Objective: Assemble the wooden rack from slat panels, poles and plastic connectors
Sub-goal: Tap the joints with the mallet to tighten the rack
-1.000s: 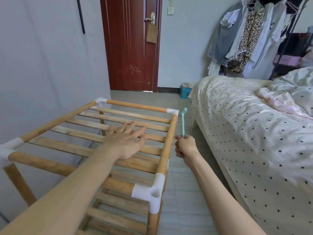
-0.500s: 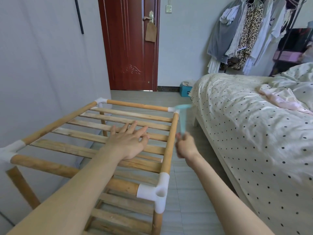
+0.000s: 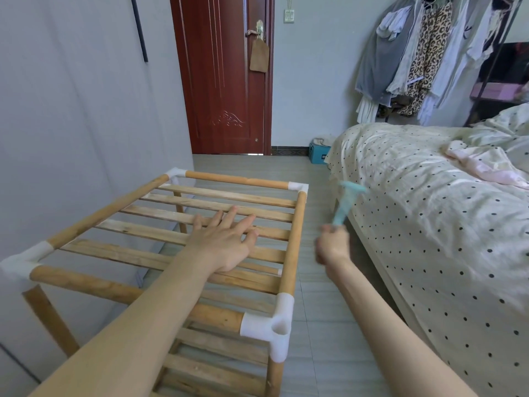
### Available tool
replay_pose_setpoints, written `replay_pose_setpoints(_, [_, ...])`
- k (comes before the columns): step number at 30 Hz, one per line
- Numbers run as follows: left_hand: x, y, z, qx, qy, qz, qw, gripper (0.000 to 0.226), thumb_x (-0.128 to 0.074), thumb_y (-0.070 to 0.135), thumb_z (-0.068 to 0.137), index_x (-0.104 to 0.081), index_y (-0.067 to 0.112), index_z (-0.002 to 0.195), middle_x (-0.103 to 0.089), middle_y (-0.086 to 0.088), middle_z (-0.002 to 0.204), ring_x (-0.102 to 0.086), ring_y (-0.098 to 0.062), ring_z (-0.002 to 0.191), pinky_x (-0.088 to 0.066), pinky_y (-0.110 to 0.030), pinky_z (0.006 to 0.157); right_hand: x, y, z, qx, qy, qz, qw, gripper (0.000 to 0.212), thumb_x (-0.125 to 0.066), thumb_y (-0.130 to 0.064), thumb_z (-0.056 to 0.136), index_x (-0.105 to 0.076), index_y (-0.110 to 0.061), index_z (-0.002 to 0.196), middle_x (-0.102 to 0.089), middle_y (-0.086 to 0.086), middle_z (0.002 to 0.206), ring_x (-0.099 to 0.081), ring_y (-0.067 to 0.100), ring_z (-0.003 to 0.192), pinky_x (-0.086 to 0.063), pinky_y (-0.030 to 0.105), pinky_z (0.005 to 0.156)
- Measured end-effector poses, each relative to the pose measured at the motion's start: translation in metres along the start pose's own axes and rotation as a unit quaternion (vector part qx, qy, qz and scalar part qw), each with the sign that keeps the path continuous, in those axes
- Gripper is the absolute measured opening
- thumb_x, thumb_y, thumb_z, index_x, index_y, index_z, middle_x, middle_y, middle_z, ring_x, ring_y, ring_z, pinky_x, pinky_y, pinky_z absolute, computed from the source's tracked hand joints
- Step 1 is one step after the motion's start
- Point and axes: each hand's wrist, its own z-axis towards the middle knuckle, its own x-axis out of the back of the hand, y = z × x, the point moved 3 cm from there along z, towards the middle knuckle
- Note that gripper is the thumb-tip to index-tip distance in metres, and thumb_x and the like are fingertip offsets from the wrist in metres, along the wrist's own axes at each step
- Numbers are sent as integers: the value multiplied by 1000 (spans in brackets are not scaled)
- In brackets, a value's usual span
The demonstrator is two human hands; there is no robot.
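The light wooden rack with white plastic corner connectors stands on the grey tiled floor against the wall on the left, its top slat panel seated between round poles. The left hand lies flat, fingers straight, pressing on the slats, while the grip of the right hand is closed round the handle of a small pale blue plastic mallet, raised beside the right-hand pole and short of the far right white connector. The step looks like tapping joints home: the flat hand should hold the frame steady and stay well clear of the strike point, and blows would best land square on a connector's top, light and repeated, not on the bare wood. Going round each corner in turn should keep the frame from racking. The mallet and right hand are smeared by motion, so the head's shape and exact aim are unclear. The near left connector runs to the picture's edge, the lower tier is mostly hidden under the arm and slats, and whether any joint sits proud cannot be told.
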Motion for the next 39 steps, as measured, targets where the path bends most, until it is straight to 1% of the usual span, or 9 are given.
replay_pose_setpoints(6, [0, 0, -1, 2, 1, 3, 1000, 51, -4, 49, 98, 5, 41, 147, 15, 2, 157, 8, -21, 145, 3, -53, 115, 15, -15, 12, -22, 100, 87, 991, 17, -34, -5, 96, -51, -5, 99, -39, 4, 65, -35, 14, 47, -29, 14, 27])
replay_pose_setpoints(11, [1, 0, 0, 3, 2, -2, 1000, 51, -5, 48, 99, 5, 40, 148, 15, 1, 157, 8, -20, 145, 4, -53, 115, 6, 5, 0, -33, -69, 6, 997, 18, -30, -4, 99, -47, -6, 97, -36, 3, 58, -30, 7, 29, -23, 15, 30])
replay_pose_setpoints(15, [0, 0, 1, 4, -2, 0, 1000, 51, -4, 48, 99, 5, 40, 148, 15, 1, 157, 8, -21, 145, 4, -53, 115, 21, 0, 9, -45, 73, 32, 996, 23, -32, -6, 97, -40, -14, 77, -39, 4, 64, -38, 10, 37, -25, 13, 28])
replay_pose_setpoints(19, [0, -1, 2, 8, 1, -1, 1000, 51, -4, 49, 98, 5, 41, 148, 15, 2, 157, 8, -21, 145, 5, -53, 115, -16, 4, -18, -5, -142, -121, 982, 26, -28, -3, 97, -42, -15, 79, -39, 4, 63, -33, 12, 44, -25, 14, 31])
replay_pose_setpoints(24, [0, 1, 0, 8, 2, 5, 1000, 51, -4, 49, 98, 5, 41, 148, 14, 2, 157, 7, -21, 145, 4, -53, 115, 17, -12, 16, -58, 105, 74, 990, 27, -29, -5, 96, -29, -19, 72, -37, 7, 71, -37, 8, 33, -27, 16, 31])
replay_pose_setpoints(28, [0, 0, 3, 8, -1, -1, 1000, 51, -4, 48, 98, 5, 40, 148, 15, 1, 157, 7, -21, 145, 4, -53, 115, -2, 5, 4, -33, -59, -72, 995, 11, -35, -11, 99, -45, -8, 97, -45, 6, 68, -40, 12, 45, -30, 20, 33])
replay_pose_setpoints(34, [-1, -1, 4, 5, 2, 1, 1000, 51, -4, 49, 98, 4, 40, 148, 14, 0, 158, 6, -22, 145, 4, -53, 114, 7, 7, 5, 28, 69, -111, 991, 25, -34, -17, 101, -45, -1, 116, -49, 10, 91, -50, 21, 78, -43, 27, 59])
replay_pose_setpoints(36, [-1, 0, 5, 7, 2, 2, 1000, 51, -4, 48, 98, 5, 40, 148, 13, 0, 158, 6, -22, 145, 4, -53, 115, -4, 12, 0, 68, -75, -131, 986, 18, -36, -15, 101, -53, -8, 103, -46, 3, 73, -42, 14, 56, -33, 18, 41])
replay_pose_setpoints(39, [0, 1, 4, 5, 4, 3, 1000, 51, -4, 48, 99, 5, 39, 148, 14, 0, 158, 6, -22, 145, 4, -53, 115, 9, -9, 19, 53, 53, 18, 997, 21, -34, -9, 98, -50, -14, 85, -35, 0, 61, -31, 8, 40, -25, 17, 32])
